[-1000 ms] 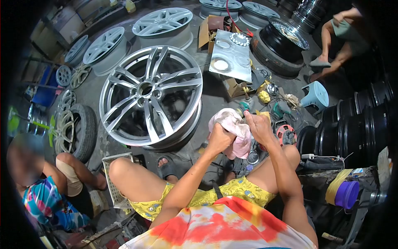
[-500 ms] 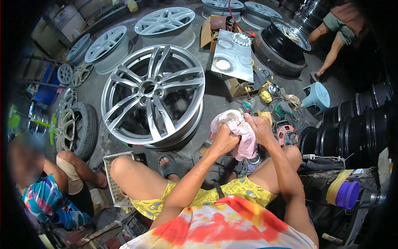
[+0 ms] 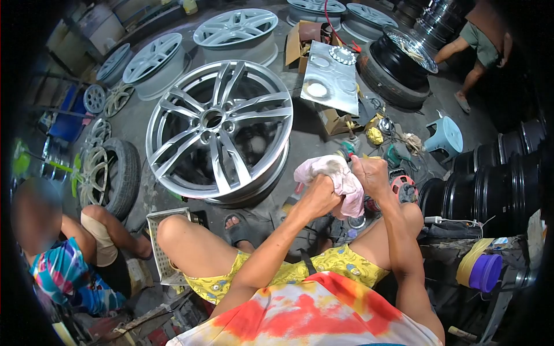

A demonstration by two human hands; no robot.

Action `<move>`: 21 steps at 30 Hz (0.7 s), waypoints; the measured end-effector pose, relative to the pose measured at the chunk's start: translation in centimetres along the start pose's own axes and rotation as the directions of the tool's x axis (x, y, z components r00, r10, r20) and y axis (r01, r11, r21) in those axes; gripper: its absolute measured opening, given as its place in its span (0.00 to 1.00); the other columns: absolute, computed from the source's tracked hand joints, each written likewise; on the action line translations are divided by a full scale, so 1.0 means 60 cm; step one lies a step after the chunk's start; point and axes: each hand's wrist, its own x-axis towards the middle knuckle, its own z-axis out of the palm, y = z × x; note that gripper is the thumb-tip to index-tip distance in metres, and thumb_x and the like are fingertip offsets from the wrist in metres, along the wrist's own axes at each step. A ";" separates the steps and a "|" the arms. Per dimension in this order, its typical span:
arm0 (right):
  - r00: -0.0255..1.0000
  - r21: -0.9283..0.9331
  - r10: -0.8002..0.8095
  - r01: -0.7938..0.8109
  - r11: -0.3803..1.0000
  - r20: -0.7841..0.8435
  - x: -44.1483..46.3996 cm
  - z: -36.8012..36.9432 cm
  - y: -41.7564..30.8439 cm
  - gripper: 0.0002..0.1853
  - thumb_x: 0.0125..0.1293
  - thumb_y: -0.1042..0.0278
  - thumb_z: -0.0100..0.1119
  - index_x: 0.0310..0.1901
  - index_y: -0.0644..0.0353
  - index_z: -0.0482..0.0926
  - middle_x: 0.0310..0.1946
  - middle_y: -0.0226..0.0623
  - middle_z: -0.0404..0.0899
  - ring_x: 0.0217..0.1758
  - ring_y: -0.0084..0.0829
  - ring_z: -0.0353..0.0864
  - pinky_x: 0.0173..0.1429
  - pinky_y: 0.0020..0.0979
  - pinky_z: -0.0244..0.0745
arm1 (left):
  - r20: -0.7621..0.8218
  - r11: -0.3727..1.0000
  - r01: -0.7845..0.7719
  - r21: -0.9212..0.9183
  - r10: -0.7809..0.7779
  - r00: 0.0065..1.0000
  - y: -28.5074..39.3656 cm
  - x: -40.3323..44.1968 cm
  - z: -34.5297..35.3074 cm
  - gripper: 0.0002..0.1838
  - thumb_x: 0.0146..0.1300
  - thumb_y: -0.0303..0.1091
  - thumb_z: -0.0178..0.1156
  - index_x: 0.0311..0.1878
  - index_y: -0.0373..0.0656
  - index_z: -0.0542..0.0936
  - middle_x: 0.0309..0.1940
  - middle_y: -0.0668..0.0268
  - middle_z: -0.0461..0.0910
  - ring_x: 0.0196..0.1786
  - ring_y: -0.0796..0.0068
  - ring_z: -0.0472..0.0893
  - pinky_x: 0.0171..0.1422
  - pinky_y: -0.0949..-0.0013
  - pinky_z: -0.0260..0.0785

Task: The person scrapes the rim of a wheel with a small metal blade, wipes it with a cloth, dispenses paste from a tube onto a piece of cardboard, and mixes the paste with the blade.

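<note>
A pale pink cloth (image 3: 351, 202) is bunched up between my two hands, above my knees. My left hand (image 3: 321, 197) is closed around its left side. Beside it, my right hand (image 3: 372, 177) is fisted at the cloth's upper right edge, gripping it; the fingertips are hidden. In front of me and to the left lies a large silver alloy wheel (image 3: 254, 117), its split spokes facing up. Both hands are apart from the wheel, off its lower right side.
Several grey wheels (image 3: 236, 29) stand behind. A metal sheet (image 3: 332, 75) rests on cardboard boxes. A blue stool (image 3: 444, 135) and black rims (image 3: 461, 193) are at right. A seated person (image 3: 75, 265) is at left beside a tyre (image 3: 128, 179); another person (image 3: 482, 40) walks back right.
My hands and the cloth have shifted slightly, and the cloth is turned and folded differently. The view has moved a little. The person at back right has taken a step.
</note>
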 end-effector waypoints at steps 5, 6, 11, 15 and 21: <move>0.992 -0.047 -0.121 0.120 0.992 -0.035 0.004 0.001 0.004 0.21 0.72 0.70 0.58 0.17 0.61 0.71 0.14 0.42 0.71 0.16 0.46 0.72 0.24 0.42 0.66 | 0.040 0.998 0.043 0.047 -0.045 0.998 0.022 -0.004 -0.016 0.11 0.58 0.26 0.57 0.43 0.31 0.79 0.36 0.40 0.82 0.43 0.33 0.79 0.48 0.50 0.73; 0.992 -0.045 -0.123 0.121 0.992 -0.034 0.004 0.001 0.004 0.21 0.72 0.70 0.58 0.17 0.61 0.71 0.14 0.42 0.71 0.16 0.46 0.72 0.24 0.42 0.66 | 0.064 0.995 0.069 0.072 -0.073 0.995 0.024 -0.004 -0.018 0.11 0.58 0.26 0.58 0.42 0.31 0.80 0.35 0.39 0.81 0.43 0.33 0.79 0.48 0.50 0.74; 0.974 -0.178 -0.226 0.223 0.959 0.000 0.009 -0.001 0.003 0.19 0.70 0.70 0.60 0.19 0.59 0.72 0.14 0.36 0.71 0.15 0.40 0.72 0.23 0.39 0.67 | 0.095 0.981 0.112 0.159 -0.129 0.987 0.022 -0.009 -0.022 0.10 0.58 0.27 0.58 0.40 0.30 0.80 0.33 0.36 0.80 0.42 0.33 0.80 0.46 0.47 0.74; 0.969 -0.190 -0.245 0.242 0.951 0.009 0.010 -0.004 -0.003 0.19 0.69 0.70 0.61 0.19 0.58 0.72 0.14 0.35 0.71 0.15 0.39 0.72 0.23 0.38 0.67 | 0.149 0.966 0.102 0.238 -0.140 0.979 0.020 -0.013 -0.023 0.09 0.57 0.26 0.59 0.38 0.30 0.82 0.31 0.37 0.80 0.40 0.34 0.81 0.44 0.48 0.74; 0.965 -0.211 -0.260 0.253 0.944 -0.010 0.009 -0.006 0.001 0.18 0.66 0.70 0.63 0.18 0.57 0.71 0.14 0.34 0.71 0.16 0.39 0.72 0.23 0.38 0.67 | 0.162 0.978 0.103 0.184 -0.134 0.978 0.034 -0.015 -0.034 0.10 0.55 0.25 0.59 0.38 0.30 0.82 0.31 0.37 0.81 0.41 0.35 0.82 0.44 0.48 0.75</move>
